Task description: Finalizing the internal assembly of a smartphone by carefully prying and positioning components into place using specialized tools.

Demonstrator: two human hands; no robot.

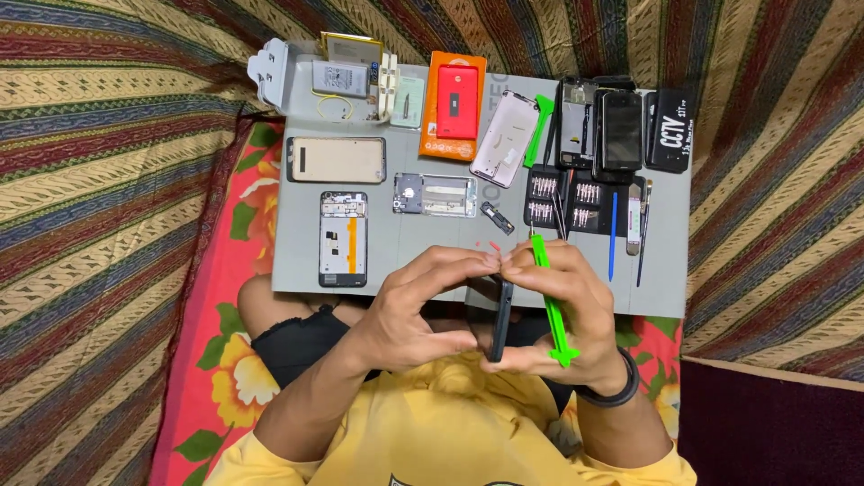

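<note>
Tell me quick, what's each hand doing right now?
Left hand: closed on the dark phone, held on edge.
Right hand: closed on the phone and a green pry tool.

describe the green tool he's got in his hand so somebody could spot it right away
Start at the grey work mat, then drop to its near edge where both hands meet. The right hand holds a bright green plastic pry tool beside a dark phone; the other green tool lies untouched near the mat's far edge.
</note>
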